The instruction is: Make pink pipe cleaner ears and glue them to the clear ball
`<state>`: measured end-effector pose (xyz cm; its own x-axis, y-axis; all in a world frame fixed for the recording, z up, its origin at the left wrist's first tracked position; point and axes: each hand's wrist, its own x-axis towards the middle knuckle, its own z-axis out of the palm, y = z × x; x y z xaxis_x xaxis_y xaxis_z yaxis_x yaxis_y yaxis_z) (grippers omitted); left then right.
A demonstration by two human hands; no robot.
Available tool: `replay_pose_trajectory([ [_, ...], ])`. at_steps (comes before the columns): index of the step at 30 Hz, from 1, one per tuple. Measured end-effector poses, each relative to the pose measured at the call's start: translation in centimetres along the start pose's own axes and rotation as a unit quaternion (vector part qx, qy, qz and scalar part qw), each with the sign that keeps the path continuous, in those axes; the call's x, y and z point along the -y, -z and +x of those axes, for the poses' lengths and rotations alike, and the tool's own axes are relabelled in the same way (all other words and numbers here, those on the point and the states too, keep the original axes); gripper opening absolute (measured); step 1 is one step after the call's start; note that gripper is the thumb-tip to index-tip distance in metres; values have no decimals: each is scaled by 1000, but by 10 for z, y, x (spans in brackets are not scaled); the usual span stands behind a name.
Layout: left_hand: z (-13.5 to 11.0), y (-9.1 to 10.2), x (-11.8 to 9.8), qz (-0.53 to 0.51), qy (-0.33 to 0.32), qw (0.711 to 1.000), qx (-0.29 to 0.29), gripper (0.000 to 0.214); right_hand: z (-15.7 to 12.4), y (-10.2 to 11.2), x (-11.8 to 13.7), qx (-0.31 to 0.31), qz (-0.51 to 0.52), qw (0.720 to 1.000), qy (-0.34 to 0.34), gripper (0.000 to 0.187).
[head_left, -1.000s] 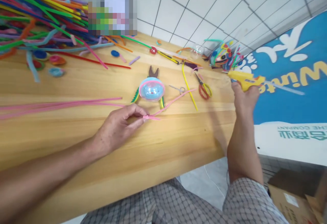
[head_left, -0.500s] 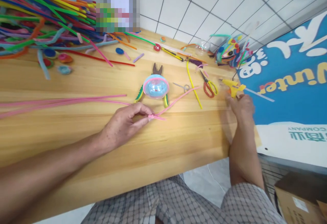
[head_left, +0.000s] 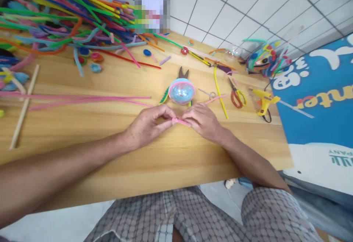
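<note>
Pink pipe cleaner (head_left: pixel 183 122), just on the near side of the clear dome (head_left: pixel 181 92), runs roughly left to right. On my feed, my left hand (head_left: pixel 150 126) has its grip pinched on the twisted end; my right hand (head_left: pixel 203 121), right of the dome's middle, touches the tails, its closure unclear to me.

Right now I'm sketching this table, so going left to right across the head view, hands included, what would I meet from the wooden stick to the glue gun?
Wooden stick → left hand → right hand → scissors → glue gun.
</note>
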<state>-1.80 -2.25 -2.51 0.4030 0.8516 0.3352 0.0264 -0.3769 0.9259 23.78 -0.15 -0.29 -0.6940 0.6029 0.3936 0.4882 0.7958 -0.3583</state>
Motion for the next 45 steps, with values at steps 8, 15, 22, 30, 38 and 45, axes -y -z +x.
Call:
replay_pose_trajectory([
  [8, 1, -3, -1, 1, -21, 1000, -22, 2, 11, 23, 1, -84, 106, 986, -96, 7],
  [15, 0, -2, -1, -5, -24, 999, -24, 6, 15, 10, 6, -38, 324, 923, -205, 18],
  [22, 0, 0, -4, 5, -32, 999, -20, 8, 10, 3, 9, -9, 461, 848, -261, 25],
  [30, -1, 1, -6, -5, -29, 1000, 0, 6, 11, 2, 10, 26, 495, 825, -273, 28],
  [38, 0, -1, -9, -27, -44, 999, 1, 7, 10, 2, 11, 42, 512, 810, -284, 29],
  [45, 1, -2, -8, -33, -56, 998, -4, 10, 9, -2, 10, 38, 549, 782, -294, 31],
])
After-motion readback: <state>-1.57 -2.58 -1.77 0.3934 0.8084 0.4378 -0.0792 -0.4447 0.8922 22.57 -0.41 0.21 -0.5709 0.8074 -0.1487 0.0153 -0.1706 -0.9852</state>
